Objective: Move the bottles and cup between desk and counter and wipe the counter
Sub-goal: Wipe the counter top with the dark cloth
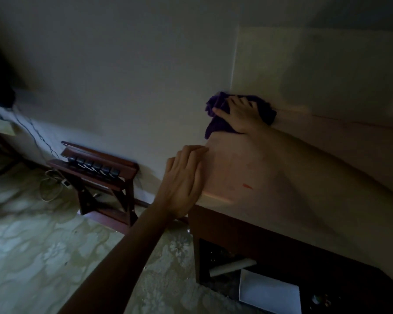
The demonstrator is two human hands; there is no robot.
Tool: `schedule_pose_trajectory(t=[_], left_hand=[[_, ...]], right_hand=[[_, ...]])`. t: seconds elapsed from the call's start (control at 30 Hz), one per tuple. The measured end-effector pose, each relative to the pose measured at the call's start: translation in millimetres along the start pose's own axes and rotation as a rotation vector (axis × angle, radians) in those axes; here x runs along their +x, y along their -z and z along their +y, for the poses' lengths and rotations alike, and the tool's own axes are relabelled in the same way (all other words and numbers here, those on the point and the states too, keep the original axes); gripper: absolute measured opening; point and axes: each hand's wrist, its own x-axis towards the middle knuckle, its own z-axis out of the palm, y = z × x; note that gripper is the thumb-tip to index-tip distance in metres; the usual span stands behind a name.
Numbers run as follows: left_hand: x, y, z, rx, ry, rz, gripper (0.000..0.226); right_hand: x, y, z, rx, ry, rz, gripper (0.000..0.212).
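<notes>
A purple cloth (217,114) lies bunched in the far left corner of the pale counter (270,177), against the wall. My right hand (241,114) is pressed flat on top of the cloth, fingers spread over it. My left hand (184,180) rests on the counter's left edge, fingers together and laid flat, with nothing in it. No bottles or cup are in view. A small red mark (247,186) shows on the counter top.
Under the counter is a dark wooden shelf opening (227,264) with a pale roll and a white flat item (270,293). A folding wooden luggage rack (100,175) stands by the wall to the left, cables beside it. Patterned carpet (43,257) covers the floor.
</notes>
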Motion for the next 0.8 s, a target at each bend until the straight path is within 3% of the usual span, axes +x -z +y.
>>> schedule_pose_trajectory(t=[0.17, 0.33, 0.43, 0.5, 0.57, 0.67, 0.8], left_hand=[[-2, -1, -4, 0.095, 0.066, 0.031, 0.054], [-4, 8, -2, 0.131, 0.175, 0.038, 0.062], [-9, 22, 8, -0.031, 0.294, 0.142, 0.056], [-11, 25, 20, -0.031, 0.26, 0.173, 0.051], [-7, 23, 36, -0.02, 0.203, 0.141, 0.048], [8, 16, 58, 0.061, 0.11, 0.1, 0.045], [29, 0, 79, 0.126, 0.017, 0.022, 0.04]], right_hand=[[-35, -4, -24, 0.048, 0.037, 0.009, 0.072], [-145, 2, -63, 0.093, 0.291, 0.06, 0.058], [-206, 9, -64, 0.085, 0.378, 0.056, 0.065], [-228, 14, -57, 0.063, 0.435, 0.046, 0.074], [-228, 19, -46, 0.062, 0.477, 0.018, 0.075], [-200, 21, -36, 0.114, 0.495, -0.022, 0.06], [-122, 21, -9, 0.146, 0.395, -0.069, 0.051]])
